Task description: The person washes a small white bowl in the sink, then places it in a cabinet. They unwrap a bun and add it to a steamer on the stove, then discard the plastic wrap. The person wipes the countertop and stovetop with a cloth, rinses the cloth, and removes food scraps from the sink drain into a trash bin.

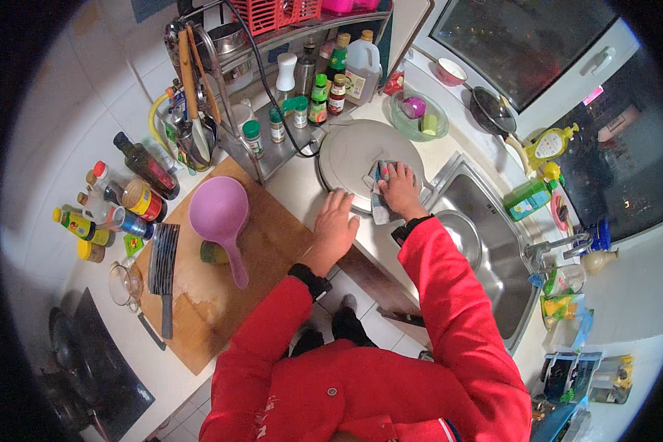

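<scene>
A round, flat, grey-lidded appliance (350, 147), which looks like an electric griddle, sits on the counter in the corner with a black cord at its back left. On its lid lies a crumpled, patterned cloth (381, 212), pressed under my right hand (401, 193), whose fingers curl over it. Part of the cloth hangs past the lid's near edge. My left hand (335, 228) rests by the near left rim of the appliance, fingers stretched out, holding nothing. Both forearms are in red sleeves.
To the left, a wooden cutting board (191, 324) bears a pink ladle-shaped scoop (219, 210) and a cleaver (162, 272). A steel sink (493, 228) with a basin lies right. Behind stand a bottle rack (272, 155) and a glass bowl (420, 125) with a purple onion.
</scene>
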A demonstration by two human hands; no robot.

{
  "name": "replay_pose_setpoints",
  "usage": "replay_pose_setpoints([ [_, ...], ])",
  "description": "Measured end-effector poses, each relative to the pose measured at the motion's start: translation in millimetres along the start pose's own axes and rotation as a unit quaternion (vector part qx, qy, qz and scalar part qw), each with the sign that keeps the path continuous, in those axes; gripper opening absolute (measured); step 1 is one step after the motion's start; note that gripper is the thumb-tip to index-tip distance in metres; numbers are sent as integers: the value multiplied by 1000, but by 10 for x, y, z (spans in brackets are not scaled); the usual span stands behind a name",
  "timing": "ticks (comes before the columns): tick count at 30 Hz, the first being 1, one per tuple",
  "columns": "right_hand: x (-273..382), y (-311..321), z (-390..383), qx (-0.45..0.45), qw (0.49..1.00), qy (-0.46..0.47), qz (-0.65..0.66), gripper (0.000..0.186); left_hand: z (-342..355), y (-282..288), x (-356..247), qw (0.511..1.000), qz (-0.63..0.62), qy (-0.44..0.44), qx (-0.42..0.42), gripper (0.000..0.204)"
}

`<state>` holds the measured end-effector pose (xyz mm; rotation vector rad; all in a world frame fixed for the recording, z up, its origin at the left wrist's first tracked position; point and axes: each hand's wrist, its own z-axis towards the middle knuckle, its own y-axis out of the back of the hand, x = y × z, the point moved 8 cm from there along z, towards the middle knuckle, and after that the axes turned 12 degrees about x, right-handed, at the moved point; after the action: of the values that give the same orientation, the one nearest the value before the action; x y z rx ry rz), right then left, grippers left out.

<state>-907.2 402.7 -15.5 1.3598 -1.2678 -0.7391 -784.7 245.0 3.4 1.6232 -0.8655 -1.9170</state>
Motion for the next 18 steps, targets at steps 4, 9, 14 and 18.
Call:
replay_pose_setpoints([
  [4, 110, 35, -171, -55, 990, 130, 19, 55, 177, -48, -112, 986, 163, -29, 10, 56],
  [9, -280, 2, -33, -80, 973, 217, 2, 46, 265, -105, -21, 986, 159, -20, 46, 51],
  [14, -888, 91, 1215, -3, 999, 15, -47, 41, 224, -85, -29, 982, 178, -33, 50, 56],
  [18, -119, 197, 1535, -72, 988, 117, -70, 39, 232, -86, -20, 981, 180, -46, 52, 59],
])
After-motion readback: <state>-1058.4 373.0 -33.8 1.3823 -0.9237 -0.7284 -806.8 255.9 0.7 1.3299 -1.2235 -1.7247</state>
